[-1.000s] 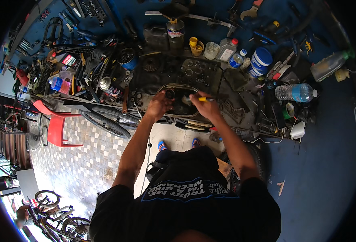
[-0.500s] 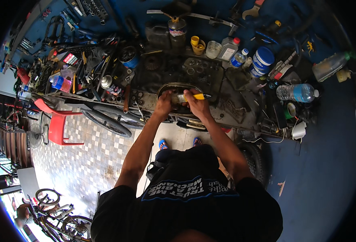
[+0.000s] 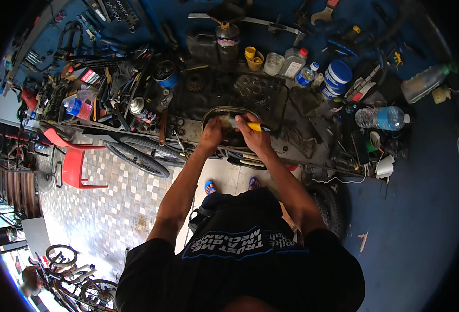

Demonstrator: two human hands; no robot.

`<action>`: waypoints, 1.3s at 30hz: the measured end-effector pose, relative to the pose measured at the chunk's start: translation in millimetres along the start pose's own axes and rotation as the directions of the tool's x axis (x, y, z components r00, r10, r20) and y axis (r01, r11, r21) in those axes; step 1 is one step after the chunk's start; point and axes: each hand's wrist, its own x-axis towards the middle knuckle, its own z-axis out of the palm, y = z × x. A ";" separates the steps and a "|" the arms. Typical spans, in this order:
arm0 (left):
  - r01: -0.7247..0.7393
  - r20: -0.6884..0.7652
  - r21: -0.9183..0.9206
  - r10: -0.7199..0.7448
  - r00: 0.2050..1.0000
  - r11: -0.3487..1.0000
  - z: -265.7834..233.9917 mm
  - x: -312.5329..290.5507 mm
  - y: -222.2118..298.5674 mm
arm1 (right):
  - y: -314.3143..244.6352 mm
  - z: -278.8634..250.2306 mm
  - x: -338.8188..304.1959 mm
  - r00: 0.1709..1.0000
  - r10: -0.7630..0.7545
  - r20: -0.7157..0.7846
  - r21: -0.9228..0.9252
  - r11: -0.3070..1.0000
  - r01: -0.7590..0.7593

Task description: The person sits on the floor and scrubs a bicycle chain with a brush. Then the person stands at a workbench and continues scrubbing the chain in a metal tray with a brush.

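Observation:
My right hand (image 3: 253,137) grips a paintbrush (image 3: 259,126) by its yellow handle, with the pale bristles turned left. Close to those bristles, my left hand (image 3: 211,133) is closed, and whatever sits in its fingers is too small and dark to make out. Both hands are over an oval metal pan (image 3: 232,108) at the near edge of the workbench. The pan's inside is dark and partly covered by my hands. Just beyond it lies a dark greasy tray (image 3: 271,101) with several small rings and parts on it.
At the back stand yellow cups (image 3: 254,61), a grey bottle with a red cap (image 3: 294,63) and a blue-and-white tub (image 3: 337,78). A spray can (image 3: 139,108) and a heap of tools are to the left. A chain (image 3: 301,143) lies right of the pan. A red chair (image 3: 76,161) stands on the floor.
The brush has turned in my right hand, and its bristles have come closer to my left fingers. My left hand stays over the pan.

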 end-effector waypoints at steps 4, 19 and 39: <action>-0.037 0.027 0.017 0.037 0.999 0.999 3.5 -1.4 2.1 | 26.1 -15.5 14.2 0.993 0.095 -0.074 -0.085 0.991 -0.101; -0.067 0.071 -0.129 0.076 0.995 0.989 1.7 -14.4 11.1 | 35.6 -40.3 -23.9 0.985 -0.135 0.105 -0.213 0.965 0.155; -0.293 -0.094 0.624 0.441 0.893 0.725 10.1 -27.1 11.3 | 7.7 -14.7 -18.2 0.999 -0.030 0.017 0.160 0.987 0.026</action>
